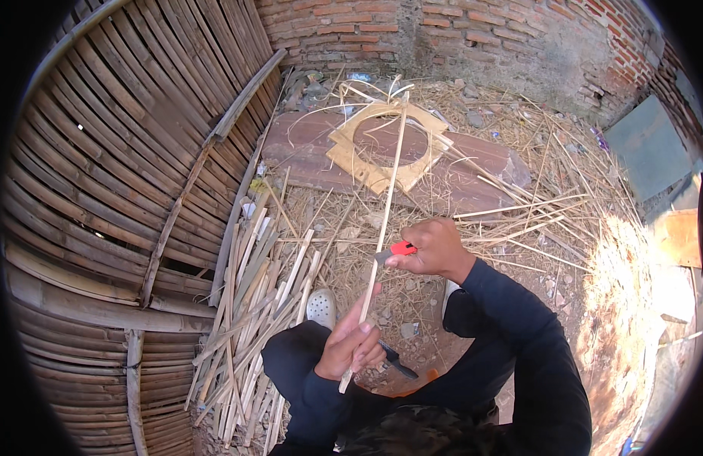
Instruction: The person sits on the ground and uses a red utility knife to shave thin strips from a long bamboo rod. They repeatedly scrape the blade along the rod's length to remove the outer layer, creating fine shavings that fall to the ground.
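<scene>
A long, pale bamboo strip (394, 173) slants away from me, its near end by my lap and its far end over a wooden board with a round hole (338, 154). My left hand (351, 346) is closed around the strip near its lower end. In my right hand (435, 247) is a red utility knife (403, 248), gripped in the fist. Its blade lies against the strip, above the left hand. Below the left hand, a dark-bladed tool (399, 363) rests near the ground, partly hidden by my arm and leg.
Split bamboo strips (245, 327) lie heaped at my left, beside a bamboo slat wall (100, 167). A reddish-brown panel (473, 171) lies under the holed board. Shavings and thin strips (534, 220) litter the ground. A brick wall (488, 45) closes off the back.
</scene>
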Motion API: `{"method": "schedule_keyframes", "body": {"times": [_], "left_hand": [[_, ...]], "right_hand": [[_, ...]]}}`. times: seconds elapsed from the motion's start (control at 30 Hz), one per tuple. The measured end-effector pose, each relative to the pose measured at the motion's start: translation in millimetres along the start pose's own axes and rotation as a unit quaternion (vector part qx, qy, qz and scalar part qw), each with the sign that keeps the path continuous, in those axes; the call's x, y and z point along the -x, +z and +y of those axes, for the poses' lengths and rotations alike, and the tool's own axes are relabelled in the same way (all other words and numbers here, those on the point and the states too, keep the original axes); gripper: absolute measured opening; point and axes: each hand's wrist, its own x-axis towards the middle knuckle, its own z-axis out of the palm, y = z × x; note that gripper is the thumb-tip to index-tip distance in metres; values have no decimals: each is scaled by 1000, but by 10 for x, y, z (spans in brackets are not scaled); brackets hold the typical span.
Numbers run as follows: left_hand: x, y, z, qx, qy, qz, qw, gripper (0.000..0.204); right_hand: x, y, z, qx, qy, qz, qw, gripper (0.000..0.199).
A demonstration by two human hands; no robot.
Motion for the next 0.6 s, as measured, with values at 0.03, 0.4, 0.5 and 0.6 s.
{"method": "schedule_keyframes", "body": {"times": [0.03, 0.4, 0.5, 0.6], "left_hand": [[-5, 3, 5, -3, 3, 1, 1000, 61], [-27, 48, 36, -10, 5, 8, 1000, 60], [4, 53, 22, -19, 1, 11, 1000, 61], [20, 58, 17, -30, -4, 9, 1000, 62]], "right_hand": [[4, 4, -51, -19, 6, -6, 1000, 58], [-20, 35, -100, -21, 44, 17, 999, 55], [84, 7, -377, -64, -23, -16, 998, 58], [-71, -11, 34, 9, 70, -9, 997, 59]]}}
